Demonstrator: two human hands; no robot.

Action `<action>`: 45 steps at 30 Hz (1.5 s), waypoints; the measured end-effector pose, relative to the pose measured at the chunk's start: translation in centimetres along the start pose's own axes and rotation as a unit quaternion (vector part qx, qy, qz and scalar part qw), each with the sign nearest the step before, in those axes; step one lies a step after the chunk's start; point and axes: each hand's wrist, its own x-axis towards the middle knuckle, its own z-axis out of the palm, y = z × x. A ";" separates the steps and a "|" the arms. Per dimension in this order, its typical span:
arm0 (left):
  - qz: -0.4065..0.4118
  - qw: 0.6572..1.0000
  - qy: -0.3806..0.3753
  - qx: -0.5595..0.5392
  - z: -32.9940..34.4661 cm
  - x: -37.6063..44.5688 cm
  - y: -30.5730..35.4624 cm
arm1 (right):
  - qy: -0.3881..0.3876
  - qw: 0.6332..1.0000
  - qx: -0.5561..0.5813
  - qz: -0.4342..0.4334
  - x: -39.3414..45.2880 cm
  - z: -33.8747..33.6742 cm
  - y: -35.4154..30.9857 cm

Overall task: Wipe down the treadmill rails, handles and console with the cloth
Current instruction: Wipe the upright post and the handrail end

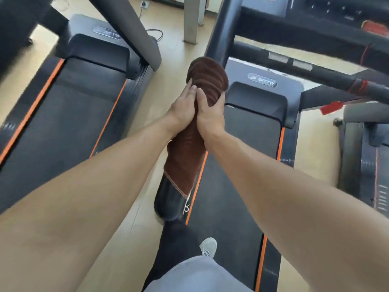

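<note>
Both hands gripping brown cloth (190, 157), wrapped over the rail (168, 204) at centre: left hand (182, 109) fingers laid along it, right hand (210, 114) curling round. Treadmill belt (237, 186) lying at 5 o'clock, second treadmill (69, 114) at 9 (pale wood floor (168, 57) between). Console (328, 9) at 1.

A gym or fitness room. Two treadmills stand side by side on a pale wood floor (168, 66), one (69, 98) at 10 o'clock and one (252, 127) at centre, with part of another machine (366, 157) at 3 o'clock. A console (328, 9) with buttons shows at 1 o'clock.
</note>
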 end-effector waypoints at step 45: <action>-0.220 0.956 -0.049 -0.189 -1.2 4.2 3.6 | 0.089 0.870 -0.300 -0.381 8.8 2.1 -3.3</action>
